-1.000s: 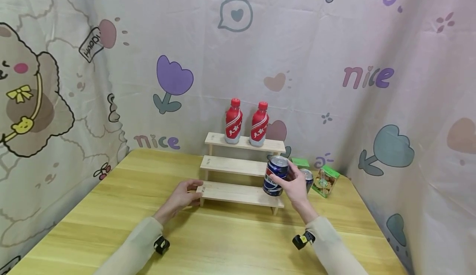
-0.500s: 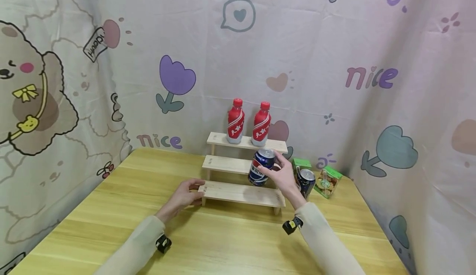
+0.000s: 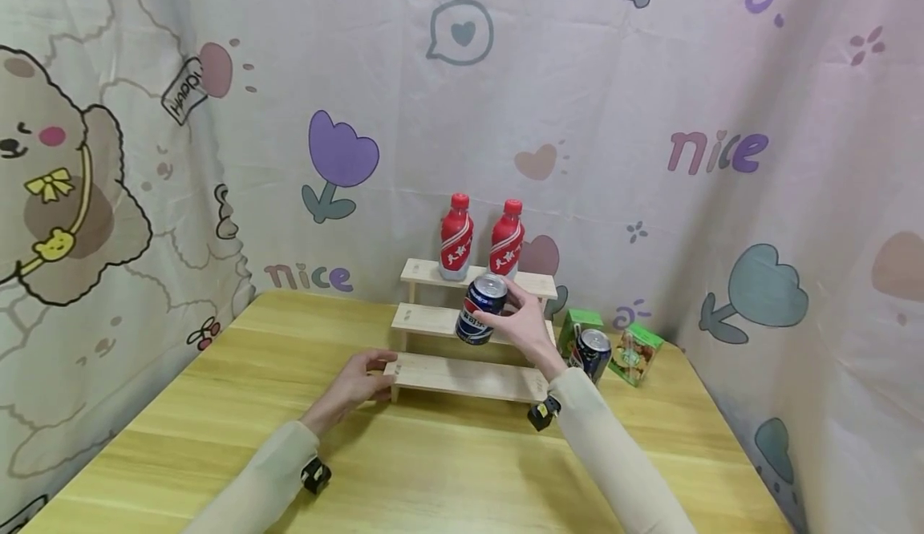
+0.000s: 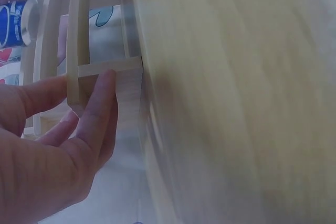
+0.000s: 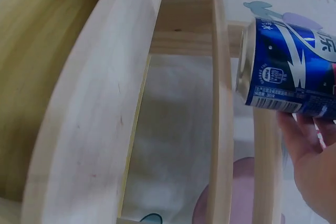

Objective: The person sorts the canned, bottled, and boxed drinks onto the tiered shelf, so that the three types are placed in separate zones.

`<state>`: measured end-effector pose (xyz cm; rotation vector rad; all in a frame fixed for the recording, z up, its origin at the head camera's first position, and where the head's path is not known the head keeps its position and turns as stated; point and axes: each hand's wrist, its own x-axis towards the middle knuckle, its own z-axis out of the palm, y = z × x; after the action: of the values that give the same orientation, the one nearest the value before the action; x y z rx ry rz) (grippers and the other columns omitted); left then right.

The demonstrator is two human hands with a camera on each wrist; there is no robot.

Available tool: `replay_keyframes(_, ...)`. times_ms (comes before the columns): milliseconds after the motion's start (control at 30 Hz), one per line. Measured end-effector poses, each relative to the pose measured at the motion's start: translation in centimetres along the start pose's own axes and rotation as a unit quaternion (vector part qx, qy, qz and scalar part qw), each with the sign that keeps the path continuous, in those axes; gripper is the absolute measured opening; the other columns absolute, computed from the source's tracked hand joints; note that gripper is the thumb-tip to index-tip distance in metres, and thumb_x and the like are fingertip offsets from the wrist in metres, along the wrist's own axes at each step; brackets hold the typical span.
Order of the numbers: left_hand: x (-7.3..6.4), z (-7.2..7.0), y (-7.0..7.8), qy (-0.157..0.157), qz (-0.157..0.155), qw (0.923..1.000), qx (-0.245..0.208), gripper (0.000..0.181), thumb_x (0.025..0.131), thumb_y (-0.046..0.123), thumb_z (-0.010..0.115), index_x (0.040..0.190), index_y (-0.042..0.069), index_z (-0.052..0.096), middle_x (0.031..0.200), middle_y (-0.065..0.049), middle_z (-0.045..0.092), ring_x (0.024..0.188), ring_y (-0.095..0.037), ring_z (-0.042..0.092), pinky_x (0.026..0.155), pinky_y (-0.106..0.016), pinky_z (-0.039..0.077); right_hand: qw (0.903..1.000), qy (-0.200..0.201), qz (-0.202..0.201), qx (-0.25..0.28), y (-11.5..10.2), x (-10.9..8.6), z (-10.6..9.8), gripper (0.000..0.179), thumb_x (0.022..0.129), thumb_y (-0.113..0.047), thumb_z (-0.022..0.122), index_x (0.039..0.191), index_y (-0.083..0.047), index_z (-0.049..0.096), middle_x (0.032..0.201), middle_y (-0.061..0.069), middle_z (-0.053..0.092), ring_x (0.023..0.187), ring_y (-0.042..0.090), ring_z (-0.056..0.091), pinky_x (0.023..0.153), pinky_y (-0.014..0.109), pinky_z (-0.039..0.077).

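A person's right hand (image 3: 523,327) curls thumb and fingers around a blue Pepsi can (image 3: 479,311), gripped by its sides left of the palm, slightly tilted, its base free, before the middle of a three-tier wooden shelf (image 3: 462,375). The left hand (image 3: 358,379) pinches the shelf's bottom tier at its left end. Two red-capped bottles (image 3: 456,239) stand on the shelf's top tier; a second can (image 3: 594,349) and green boxes (image 3: 635,355) sit to its right.
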<state>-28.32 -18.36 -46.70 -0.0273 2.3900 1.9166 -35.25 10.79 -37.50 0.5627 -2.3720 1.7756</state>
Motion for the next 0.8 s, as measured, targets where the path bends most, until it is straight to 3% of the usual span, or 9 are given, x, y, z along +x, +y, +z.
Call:
replay_keyframes(300, -0.1, -0.2, 0.4, -0.008, 0.001, 1.0, 0.001, 0.042, 0.091, -0.004, 0.061, 0.132, -0.004, 0.053, 0.128, -0.03, 0.052, 0.094, -0.027, 0.065, 0.08, -0.044, 0.061, 0.999, -0.018, 0.013, -0.039, -0.2, 1.9, 0.8, 0.08, 0.075, -0.035, 0.085, 0.145, -0.025, 0.047, 0.137, 0.005, 0.057, 0.126, 0.027, 0.056, 0.107, 0.045, 0.047)
replay_keyframes(467, -0.1, -0.3, 0.4, -0.01, -0.003, 0.9999, 0.003, 0.042, 0.092, -0.003, 0.061, 0.133, -0.004, 0.052, 0.13, -0.031, 0.051, 0.098, -0.029, 0.064, 0.083, -0.044, 0.061, 0.9979, -0.018, 0.005, -0.062, -0.2, 2.9, 1.4, 0.076, 0.077, -0.031, 0.083, 0.144, -0.02, 0.048, 0.135, 0.009, 0.059, 0.124, 0.027, 0.057, 0.107, 0.045, 0.048)
replay_keyframes(600, 0.0, -0.2, 0.2, -0.009, -0.004, 0.9999, 0.003, 0.042, 0.092, -0.003, 0.062, 0.133, -0.003, 0.053, 0.129, -0.03, 0.052, 0.096, -0.028, 0.064, 0.082, -0.044, 0.061, 0.9986, -0.023, -0.009, -0.047, 0.0, 3.5, 1.9, 0.071, 0.078, -0.026, 0.083, 0.141, -0.019, 0.051, 0.131, 0.008, 0.062, 0.121, 0.025, 0.059, 0.107, 0.042, 0.048)
replay_keyframes(800, 0.1, -0.1, 0.1, -0.007, -0.009, 0.9999, 0.0, 0.042, 0.091, -0.004, 0.062, 0.133, -0.001, 0.054, 0.131, -0.029, 0.051, 0.093, -0.027, 0.065, 0.08, -0.04, 0.062, 0.9997, -0.022, -0.011, -0.005, 0.3, 3.9, 2.5, 0.074, 0.077, -0.022, 0.083, 0.143, -0.021, 0.048, 0.139, 0.006, 0.057, 0.129, 0.023, 0.054, 0.113, 0.041, 0.042)
